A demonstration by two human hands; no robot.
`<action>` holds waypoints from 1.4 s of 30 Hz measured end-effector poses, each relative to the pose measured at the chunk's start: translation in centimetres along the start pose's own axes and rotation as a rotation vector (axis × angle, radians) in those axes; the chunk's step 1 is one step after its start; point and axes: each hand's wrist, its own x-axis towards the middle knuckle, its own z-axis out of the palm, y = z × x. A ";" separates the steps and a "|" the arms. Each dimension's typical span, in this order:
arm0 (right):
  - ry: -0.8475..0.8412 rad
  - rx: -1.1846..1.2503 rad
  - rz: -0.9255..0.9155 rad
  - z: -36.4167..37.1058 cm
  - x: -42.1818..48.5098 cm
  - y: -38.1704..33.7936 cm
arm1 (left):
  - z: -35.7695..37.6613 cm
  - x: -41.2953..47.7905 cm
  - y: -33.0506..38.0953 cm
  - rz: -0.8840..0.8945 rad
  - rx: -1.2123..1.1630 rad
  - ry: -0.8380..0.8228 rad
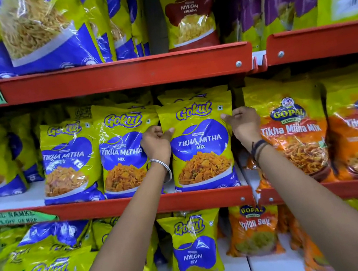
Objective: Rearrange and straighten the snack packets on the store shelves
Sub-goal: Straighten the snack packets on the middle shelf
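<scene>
A yellow-and-blue Tikha Mitha Mix packet (200, 146) stands upright at the right end of its row on the middle red shelf (137, 204). My left hand (156, 140) grips its left edge and my right hand (243, 124) pinches its right edge near the top. Two matching packets (119, 149) (67, 162) stand to its left, the nearer one partly behind my left hand. More of the same packets sit behind them.
Orange Gopal Tikha Mitha Mix packets (295, 138) fill the shelf bay to the right. Blue-and-yellow sev bags (39, 31) and a Nylon Chevda packet (190, 11) stand on the upper shelf. Nylon Sev packets (193, 252) and an orange Nylon Sev bag (255, 228) stand below.
</scene>
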 end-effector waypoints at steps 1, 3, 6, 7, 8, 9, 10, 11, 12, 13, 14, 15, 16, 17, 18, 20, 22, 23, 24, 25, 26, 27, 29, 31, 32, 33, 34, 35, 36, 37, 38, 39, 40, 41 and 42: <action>0.017 -0.030 -0.008 -0.3 0.3 -0.2 | -0.1 0.2 0.1 -0.011 -0.011 0.006; 0.028 -0.066 -0.017 -0.7 0.5 -0.3 | -0.2 0.5 0.2 -0.018 -0.006 0.007; 0.028 -0.126 -0.055 -0.5 0.3 0.1 | -0.2 0.4 0.2 0.033 0.057 0.025; 0.037 -0.152 -0.096 -0.5 0.0 0.3 | -0.2 0.1 0.2 0.069 0.106 0.045; 0.059 -0.167 -0.152 -0.6 -0.5 0.5 | -0.3 -0.3 0.1 0.107 0.161 0.068; 0.084 -0.167 -0.223 -0.7 -1.2 0.8 | -0.5 -0.8 0.0 0.160 0.203 0.088; 0.104 -0.173 -0.295 -0.8 -2.2 1.0 | -0.5 -1.6 -0.2 0.236 0.217 0.089; 0.097 -0.184 -0.366 -0.7 -3.4 1.3 | -0.5 -2.6 -0.3 0.338 0.217 0.053; 0.070 -0.196 -0.450 -0.4 -4.7 1.5 | -0.2 -3.7 -0.6 0.463 0.234 -0.012; 0.030 -0.214 -0.548 -0.1 -6.1 1.7 | 0.1 -4.9 -0.9 0.596 0.299 -0.085; -0.011 -0.263 -0.654 0.6 -7.1 2.3 | 0.6 -5.8 -1.6 0.721 0.403 -0.142; -0.047 -0.349 -0.752 1.2 -7.9 3.1 | 1.1 -6.4 -2.4 0.804 0.514 -0.189; -0.077 -0.451 -0.812 1.8 -8.2 4.1 | 1.4 -6.9 -3.1 0.831 0.612 -0.222; -0.101 -0.546 -0.816 2.1 -8.3 5.1 | 1.6 -7.0 -3.7 0.825 0.696 -0.236; -0.126 -0.592 -0.771 2.3 -8.3 5.8 | 1.5 -7.0 -4.4 0.806 0.760 -0.241; -0.165 -0.600 -0.682 2.3 -8.0 6.7 | 1.3 -6.6 -5.4 0.786 0.828 -0.249; -0.200 -0.624 -0.674 2.3 -7.7 6.8 | 1.4 -6.3 -5.5 0.788 0.871 -0.242; -0.220 -0.630 -0.680 2.3 -7.7 6.6 | 1.4 -6.4 -5.4 0.782 0.887 -0.231; -0.242 -0.623 -0.685 2.1 -7.7 6.5 | 1.5 -6.6 -5.2 0.765 0.898 -0.211; -0.255 -0.610 -0.687 1.7 -7.7 6.4 | 1.6 -7.1 -5.1 0.738 0.902 -0.184; -0.256 -0.591 -0.686 1.1 -7.8 6.4 | 1.7 -7.7 -4.8 0.708 0.890 -0.155; -0.236 -0.570 -0.681 -0.1 -7.7 6.7 | 2.1 -8.5 -4.4 0.688 0.862 -0.140; -0.147 -0.535 -0.676 -3.1 -7.4 7.4 | 3.4 -10.4 -3.3 0.722 0.778 -0.163; -0.040 -0.524 -0.684 -6.6 -6.7 8.3 | 5.7 -12.4 -1.7 0.774 0.672 -0.222; -0.006 -0.527 -0.678 -8.4 -6.3 8.7 | 7.1 -13.3 -0.9 0.778 0.608 -0.256; 0.010 -0.535 -0.663 -10.2 -5.6 9.3 | 8.8 -14.2 0.0 0.771 0.548 -0.290; 0.012 -0.544 -0.643 -11.6 -4.9 9.9 | 10.4 -15.0 0.6 0.758 0.503 -0.327; 0.004 -0.559 -0.626 -12.8 -4.2 10.5 | 12.0 -15.7 1.0 0.747 0.476 -0.368; -0.011 -0.581 -0.610 -14.0 -3.4 11.3 | 13.7 -16.6 1.4 0.729 0.453 -0.416; -0.032 -0.603 -0.601 -14.9 -2.8 12.0 | 15.2 -17.4 1.6 0.701 0.437 -0.462; -0.058 -0.619 -0.605 -15.6 -2.3 12.7 | 16.4 -18.1 1.7 0.678 0.445 -0.488; -0.083 -0.625 -0.619 -16.0 -1.9 13.3 | 17.3 -18.5 1.4 0.677 0.491 -0.478; -0.107 -0.621 -0.631 -16.4 -1.5 13.8 | 18.2 -18.9 1.2 0.688 0.557 -0.446; -0.121 -0.604 -0.638 -16.6 -1.2 14.1 | 18.8 -19.1 0.9 0.698 0.611 -0.415; -0.130 -0.580 -0.640 -16.7 -1.0 14.3 | 19.0 -19.0 0.7 0.702 0.639 -0.392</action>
